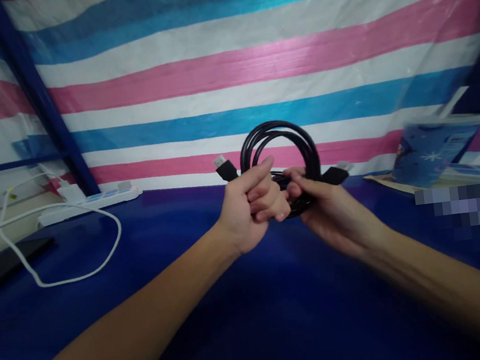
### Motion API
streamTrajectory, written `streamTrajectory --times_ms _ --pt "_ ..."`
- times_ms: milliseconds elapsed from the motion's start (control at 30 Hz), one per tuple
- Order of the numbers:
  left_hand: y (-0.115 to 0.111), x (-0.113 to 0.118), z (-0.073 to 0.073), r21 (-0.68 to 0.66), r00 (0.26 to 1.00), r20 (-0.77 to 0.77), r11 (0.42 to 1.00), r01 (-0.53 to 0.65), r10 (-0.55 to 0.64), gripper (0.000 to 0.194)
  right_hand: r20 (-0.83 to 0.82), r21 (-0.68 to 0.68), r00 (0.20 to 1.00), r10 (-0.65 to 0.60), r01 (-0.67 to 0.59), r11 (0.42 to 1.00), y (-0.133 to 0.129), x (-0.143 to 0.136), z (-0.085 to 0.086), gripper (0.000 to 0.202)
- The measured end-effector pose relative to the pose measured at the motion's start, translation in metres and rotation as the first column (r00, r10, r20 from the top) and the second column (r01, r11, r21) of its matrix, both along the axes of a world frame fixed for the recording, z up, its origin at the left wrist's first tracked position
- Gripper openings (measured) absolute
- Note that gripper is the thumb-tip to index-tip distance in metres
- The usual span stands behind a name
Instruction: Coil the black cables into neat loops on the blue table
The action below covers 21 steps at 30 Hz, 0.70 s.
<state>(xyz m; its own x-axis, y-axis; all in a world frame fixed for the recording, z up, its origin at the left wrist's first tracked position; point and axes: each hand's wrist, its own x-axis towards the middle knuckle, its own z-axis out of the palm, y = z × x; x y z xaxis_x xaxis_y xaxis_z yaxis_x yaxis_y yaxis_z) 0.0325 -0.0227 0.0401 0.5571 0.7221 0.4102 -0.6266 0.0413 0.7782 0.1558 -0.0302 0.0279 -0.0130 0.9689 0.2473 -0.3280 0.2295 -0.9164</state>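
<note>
A black HDMI cable (275, 125), wound into a round coil, is held up in front of me above the blue table. My left hand (258, 204) is closed around the coil's lower left side, fingers curled in. One HDMI plug (225, 168) sticks out to the upper left beyond this hand. On the other side, my right hand (326, 199) grips the lower right of the coil between thumb and fingers. The second plug (337, 174) points out to the right behind it and is blurred. Part of the coil's lower end is hidden by my fingers.
The blue table (247, 318) spreads beneath my arms. At left lie a white power strip (91, 204), a looping white cord (118, 228) and a dark flat object (11, 264). A blue snowflake-patterned container (430, 152) stands at right. A striped plastic sheet (211, 79) hangs behind.
</note>
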Motion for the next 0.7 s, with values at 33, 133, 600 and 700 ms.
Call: streamTrajectory --times_ms 33,133,600,700 --pt "0.003 -0.001 0.001 -0.012 1.000 0.020 1.000 -0.013 0.013 0.055 -0.094 -0.025 0.996 0.004 -0.006 1.000 -0.003 0.000 0.005 0.004" --pt "0.007 -0.002 -0.004 0.023 0.999 -0.034 0.999 -0.024 0.025 0.051 -0.133 -0.011 0.991 -0.004 0.002 1.000 -0.008 0.006 0.018 0.003" --pt "0.015 0.007 -0.003 0.149 0.964 -0.128 0.965 -0.215 0.235 0.018 0.087 0.138 0.953 -0.291 0.278 0.951 0.017 0.041 0.029 0.011" --pt "0.045 0.026 0.009 0.157 0.909 -0.112 0.911 -0.382 0.401 0.023 0.158 -0.008 0.949 -0.272 0.276 0.961 0.043 0.048 0.033 0.008"
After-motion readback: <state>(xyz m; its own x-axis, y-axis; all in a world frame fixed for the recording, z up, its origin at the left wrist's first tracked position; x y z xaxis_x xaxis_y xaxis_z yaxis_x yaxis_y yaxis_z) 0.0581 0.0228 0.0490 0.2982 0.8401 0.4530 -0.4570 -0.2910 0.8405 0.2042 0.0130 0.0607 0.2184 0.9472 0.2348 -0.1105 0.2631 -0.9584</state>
